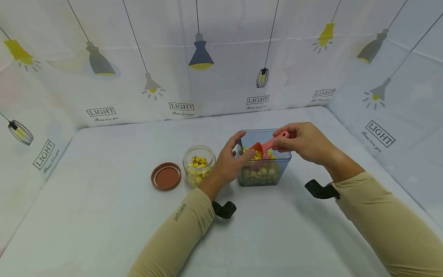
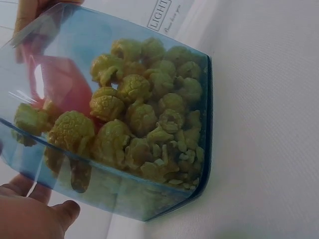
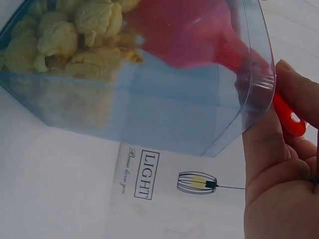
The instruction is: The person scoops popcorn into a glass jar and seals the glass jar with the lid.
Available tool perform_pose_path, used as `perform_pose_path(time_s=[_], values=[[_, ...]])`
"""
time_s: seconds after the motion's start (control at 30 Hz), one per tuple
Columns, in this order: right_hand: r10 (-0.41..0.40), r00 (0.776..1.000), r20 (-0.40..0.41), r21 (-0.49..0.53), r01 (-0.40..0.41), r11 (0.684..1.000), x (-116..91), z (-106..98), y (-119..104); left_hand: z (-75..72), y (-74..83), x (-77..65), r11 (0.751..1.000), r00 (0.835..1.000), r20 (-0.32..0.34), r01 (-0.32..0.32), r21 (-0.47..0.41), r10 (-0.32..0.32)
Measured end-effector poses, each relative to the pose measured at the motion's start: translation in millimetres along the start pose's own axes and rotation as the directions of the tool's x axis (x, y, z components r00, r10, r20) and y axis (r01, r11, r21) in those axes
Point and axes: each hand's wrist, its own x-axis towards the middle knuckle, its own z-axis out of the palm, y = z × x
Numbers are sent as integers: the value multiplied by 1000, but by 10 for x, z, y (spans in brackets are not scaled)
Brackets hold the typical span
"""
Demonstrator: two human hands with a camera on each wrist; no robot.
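Brown lid (image 1: 166, 176), jar (image 1: 187, 166) left of tub (image 1: 277, 165)

I can't see the lower right of the glass jar (image 1: 191, 175) behind the left wrist (image 1: 209, 185), while my right wrist view crops the right hand (image 3: 279, 184), plastic container (image 3: 167, 114) and pink scoop (image 3: 187, 35), whose bowl blurs through the tinted wall.
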Motion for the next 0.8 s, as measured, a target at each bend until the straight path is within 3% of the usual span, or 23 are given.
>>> perform_pose_path(time_s=[0.33, 0.57, 0.8], values=[[29, 999, -27, 106, -26, 994, 21, -2, 25, -6, -11, 4, 1000, 1000, 1, -21, -5, 21], [21, 999, -44, 71, -18, 997, 8, -23, 80, -12, -25, -2, 1000, 1000, -3, -25, -16, 25], [39, 989, -139, 52, -32, 998, -34, 6, 221, -17, -16, -5, 1000, 1000, -1, -22, -19, 22]])
